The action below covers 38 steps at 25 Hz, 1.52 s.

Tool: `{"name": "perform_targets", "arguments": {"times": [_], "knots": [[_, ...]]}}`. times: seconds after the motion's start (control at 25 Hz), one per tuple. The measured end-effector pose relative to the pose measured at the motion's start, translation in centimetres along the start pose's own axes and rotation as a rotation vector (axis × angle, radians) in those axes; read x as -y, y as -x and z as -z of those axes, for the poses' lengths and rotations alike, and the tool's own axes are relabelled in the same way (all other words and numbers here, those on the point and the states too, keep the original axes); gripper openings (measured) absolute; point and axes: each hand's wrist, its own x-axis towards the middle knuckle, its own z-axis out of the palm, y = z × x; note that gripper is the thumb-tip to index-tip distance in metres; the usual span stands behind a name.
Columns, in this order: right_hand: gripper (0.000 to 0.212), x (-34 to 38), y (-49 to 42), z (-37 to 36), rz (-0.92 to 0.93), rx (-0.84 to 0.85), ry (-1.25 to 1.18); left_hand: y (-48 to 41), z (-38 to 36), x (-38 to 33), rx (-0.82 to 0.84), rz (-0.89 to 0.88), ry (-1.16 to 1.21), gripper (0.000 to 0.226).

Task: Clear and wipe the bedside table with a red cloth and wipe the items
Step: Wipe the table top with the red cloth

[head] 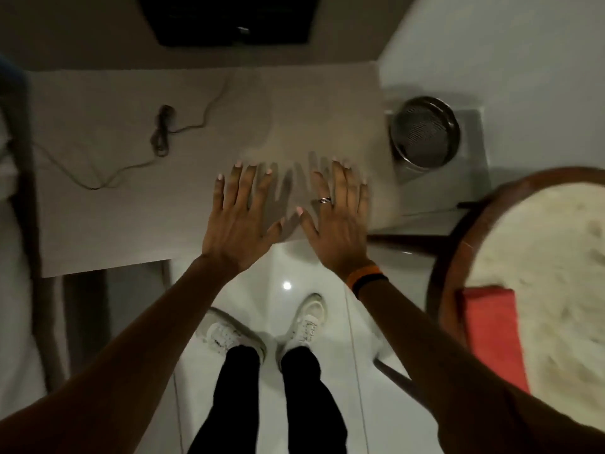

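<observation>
The pale bedside table (114,224) fills the middle of the head view. My left hand (240,217) and my right hand (337,221) hover flat over its front right part, fingers spread, palms down, holding nothing. A thin cable (162,132) with a coiled bundle lies on the table's left half. The red cloth (491,335) lies folded on a round chair at the right, well away from both hands. A round metal strainer bowl (424,132) sits on a grey surface right of the table.
A round wooden chair (440,283) with a cream fluffy cushion stands at the right. A dark panel (229,18) hangs on the wall behind the table. My feet in white shoes stand on the glossy white floor (284,267). Bedding edges show at the far left.
</observation>
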Motion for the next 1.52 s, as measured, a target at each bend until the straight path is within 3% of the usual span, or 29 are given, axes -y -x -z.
{"name": "perform_targets", "arguments": {"times": [0.24, 0.4, 0.56, 0.72, 0.88, 1.0, 1.08, 1.32, 1.44, 1.52], "knots": [[0.063, -13.6, 14.3, 4.9, -0.331, 0.003, -0.064, 0.0, -3.0, -17.7, 0.036, -0.477, 0.213, 0.08], [0.06, -18.7, 22.1, 7.5, -0.485, -0.022, -0.128, 0.5, -4.7, -27.2, 0.066, -0.726, 0.37, 0.068], [0.06, -20.1, 27.1, 6.8, -0.508, -0.034, -0.153, 0.7, -6.2, -31.6, 0.083, -0.893, 0.408, 0.047], [0.042, -20.1, 27.4, 4.2, -0.449, -0.161, -0.114, 0.7, -6.9, -32.0, 0.055, -0.93, 0.453, 0.03], [0.038, -17.7, 24.2, 4.9, -0.49, -0.206, -0.27, 1.6, -6.0, -29.3, 0.118, -0.733, 0.631, 0.035], [0.046, -13.9, 19.2, 5.4, -0.275, -0.173, -0.356, 2.4, -4.1, -22.4, -0.057, -0.45, 0.802, 0.025], [0.038, -9.1, 14.6, 4.1, -0.102, -0.091, -0.456, 3.5, -2.4, -15.4, -0.11, -0.233, 0.778, 0.023], [0.025, 11.4, 2.2, -1.9, 0.579, 0.098, -0.315, 10.1, 1.3, 7.5, -0.219, 0.263, 0.518, 0.029], [0.032, 21.5, -1.1, -4.3, 0.669, 0.203, -0.349, 14.1, 2.1, 15.9, -0.3, 0.455, 0.471, 0.031], [0.038, 26.8, -2.2, -6.4, 0.751, 0.208, -0.234, 16.7, 1.1, 20.7, -0.296, 0.561, 0.389, 0.04]]}}
